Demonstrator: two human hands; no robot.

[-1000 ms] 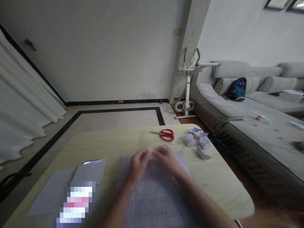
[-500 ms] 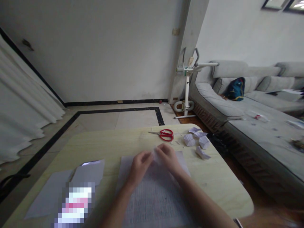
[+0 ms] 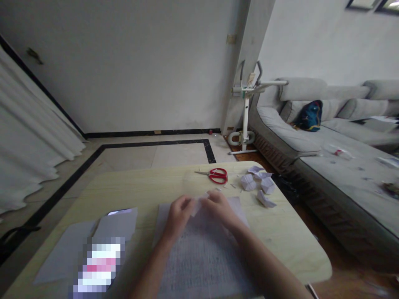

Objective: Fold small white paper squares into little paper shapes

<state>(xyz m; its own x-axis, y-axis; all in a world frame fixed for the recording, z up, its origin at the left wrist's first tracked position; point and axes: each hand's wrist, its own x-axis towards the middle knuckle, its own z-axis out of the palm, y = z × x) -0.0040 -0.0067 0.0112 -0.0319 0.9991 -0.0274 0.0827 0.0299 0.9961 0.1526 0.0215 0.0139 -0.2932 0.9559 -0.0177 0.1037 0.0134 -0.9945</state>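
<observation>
Between my two hands is a small piece of white paper (image 3: 196, 206), pinched from both sides. My left hand (image 3: 181, 214) grips its left edge with closed fingers. On the other side, my right hand (image 3: 220, 209) is closed on the paper too, its fingers partly hidden from me. Under both hands lies a large sheet covered in writing (image 3: 202, 257). Red-handled scissors (image 3: 218, 176) rest beyond my hands, blades pointing left. Several folded paper pieces (image 3: 248, 182) sit at the far right of the table, with small paper scraps near the scissors.
The pale wooden table (image 3: 289, 236) has a rounded right corner. At its left lie white paper sheets (image 3: 67, 245) and a phone with a pixelated screen (image 3: 99, 268). A grey sofa (image 3: 343, 178) and a white exercise machine (image 3: 246, 116) stand beyond the table to the right.
My hands have shifted slightly left and a little apart, and more of the small paper shows between them. The scissors and folded pieces stay where they were.
</observation>
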